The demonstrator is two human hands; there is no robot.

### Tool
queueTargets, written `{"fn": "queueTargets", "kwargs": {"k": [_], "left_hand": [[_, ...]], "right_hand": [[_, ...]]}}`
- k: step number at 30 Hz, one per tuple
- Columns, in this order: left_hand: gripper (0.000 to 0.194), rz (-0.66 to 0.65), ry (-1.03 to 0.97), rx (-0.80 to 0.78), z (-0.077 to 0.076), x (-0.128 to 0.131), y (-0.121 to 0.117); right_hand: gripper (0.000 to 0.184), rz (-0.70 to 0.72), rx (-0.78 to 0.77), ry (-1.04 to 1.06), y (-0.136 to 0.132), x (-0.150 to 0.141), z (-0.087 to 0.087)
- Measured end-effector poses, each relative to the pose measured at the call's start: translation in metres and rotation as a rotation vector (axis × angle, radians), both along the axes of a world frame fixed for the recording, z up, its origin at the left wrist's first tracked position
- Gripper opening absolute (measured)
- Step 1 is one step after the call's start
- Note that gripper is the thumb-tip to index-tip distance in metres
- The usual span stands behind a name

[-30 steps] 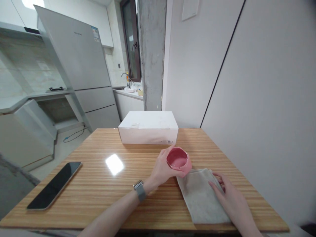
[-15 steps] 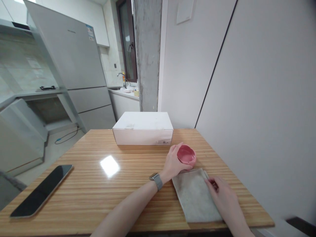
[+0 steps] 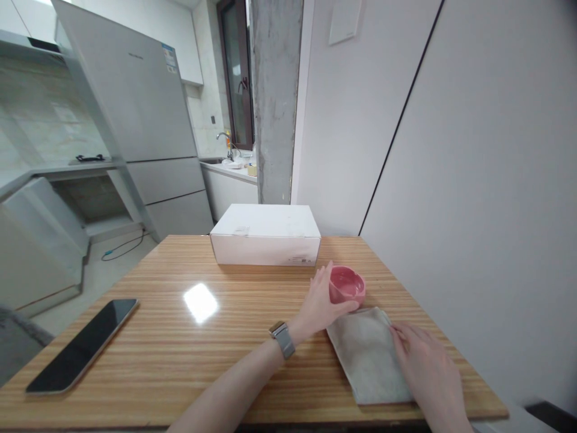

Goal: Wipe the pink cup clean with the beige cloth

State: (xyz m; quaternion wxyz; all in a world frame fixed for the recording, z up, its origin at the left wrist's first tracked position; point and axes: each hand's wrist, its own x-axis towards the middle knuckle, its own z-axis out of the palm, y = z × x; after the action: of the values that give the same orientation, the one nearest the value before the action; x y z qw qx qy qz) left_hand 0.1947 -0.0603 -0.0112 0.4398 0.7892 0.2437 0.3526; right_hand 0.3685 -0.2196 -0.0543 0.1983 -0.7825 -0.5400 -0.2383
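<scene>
A small pink bowl [image 3: 347, 285] with a notched rim stands upright on the wooden table, right of the middle. My left hand [image 3: 322, 300], wearing a watch on its wrist, curves around the bowl's left side, thumb at the front and fingers toward the back. Just in front of the bowl lies a folded grey cloth [image 3: 372, 358], its far edge close beneath my left thumb. My right hand [image 3: 426, 361] has the cloth's right edge between bent fingers; part of the grip is hidden behind the hand.
Behind the bowl, a white box [image 3: 265, 248] sits at the table's far edge. A dark phone [image 3: 83, 346] lies face up on the left. The wooden tabletop [image 3: 193, 361] narrows away from me, with a white wall [image 3: 473, 180] along its right side.
The view has shifted slightly. The cloth has slid a little to the right with my right hand at its edge. My left hand stays at the bowl, its fingers sitting slightly lower on the side.
</scene>
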Motion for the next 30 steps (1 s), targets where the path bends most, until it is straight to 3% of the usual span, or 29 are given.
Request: {"fn": "queueTargets", "kwargs": {"k": [4, 7, 9, 11, 15, 17, 23, 30], "left_hand": [[0.049, -0.139, 0.046, 0.120, 0.035, -0.056, -0.021], [0.030, -0.077, 0.120, 0.016, 0.041, -0.097, -0.033], [0.023, 0.020, 0.209, -0.024, 0.030, -0.119, -0.038], [0.020, 0.138, 0.336, 0.066, 0.011, -0.137, -0.041], [0.026, 0.418, 0.613, 0.253, -0.029, -0.159, -0.047], [0.026, 0.470, 0.690, 0.327, -0.042, -0.163, -0.050], [0.024, 0.482, 0.761, 0.399, -0.048, -0.160, -0.058], [0.022, 0.448, 0.722, 0.438, -0.050, -0.164, -0.058]], "right_hand": [[0.037, 0.156, 0.168, -0.007, 0.008, -0.029, 0.015], [0.027, 0.385, 0.249, 0.169, 0.022, -0.076, 0.022], [0.027, 0.495, 0.197, 0.346, 0.032, -0.114, 0.023], [0.034, 0.549, 0.069, 0.498, 0.041, -0.148, 0.018], [0.047, 0.524, -0.067, 0.424, 0.055, -0.189, 0.001], [0.049, 0.480, -0.076, 0.352, 0.060, -0.197, -0.008], [0.047, 0.407, -0.131, 0.204, 0.061, -0.199, -0.021], [0.053, 0.502, -0.072, 0.223, 0.056, -0.196, -0.018]]}}
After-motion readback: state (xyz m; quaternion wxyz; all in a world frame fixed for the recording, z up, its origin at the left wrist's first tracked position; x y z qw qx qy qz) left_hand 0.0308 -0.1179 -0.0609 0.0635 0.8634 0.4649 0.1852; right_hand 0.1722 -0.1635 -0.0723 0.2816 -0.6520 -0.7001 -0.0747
